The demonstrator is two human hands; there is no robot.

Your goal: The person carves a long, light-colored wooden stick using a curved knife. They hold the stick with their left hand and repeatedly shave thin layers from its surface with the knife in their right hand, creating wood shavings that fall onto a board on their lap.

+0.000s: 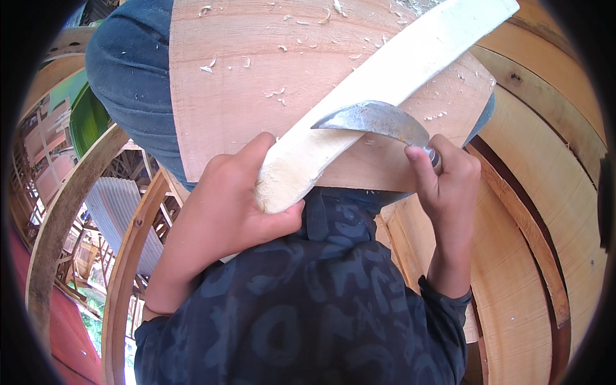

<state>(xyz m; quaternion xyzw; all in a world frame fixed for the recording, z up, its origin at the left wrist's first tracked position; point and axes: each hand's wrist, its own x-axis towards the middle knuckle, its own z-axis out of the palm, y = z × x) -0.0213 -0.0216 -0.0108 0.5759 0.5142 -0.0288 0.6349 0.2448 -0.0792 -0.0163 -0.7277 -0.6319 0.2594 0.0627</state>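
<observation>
A long pale piece of wood [378, 80] slants from near my body up to the far right, over a flat wooden board [237, 109] on my lap. My left hand [240, 192] grips its near, rounded end, thumb on the near side. In my right hand [449, 183] is a curved knife [385, 120], its handle mostly hidden in my fist. The grey blade, spotted with rust, crosses over the pale wood, its tip toward the left. Whether the edge touches the wood, I cannot tell.
Small wood shavings [276, 94] lie scattered over the board. My knee in blue trousers [131, 77] sticks out at the left. Wooden planks [513, 269] line the right side. On the left are a wooden rail [70, 186] and, beyond it, a corrugated sheet [125, 218].
</observation>
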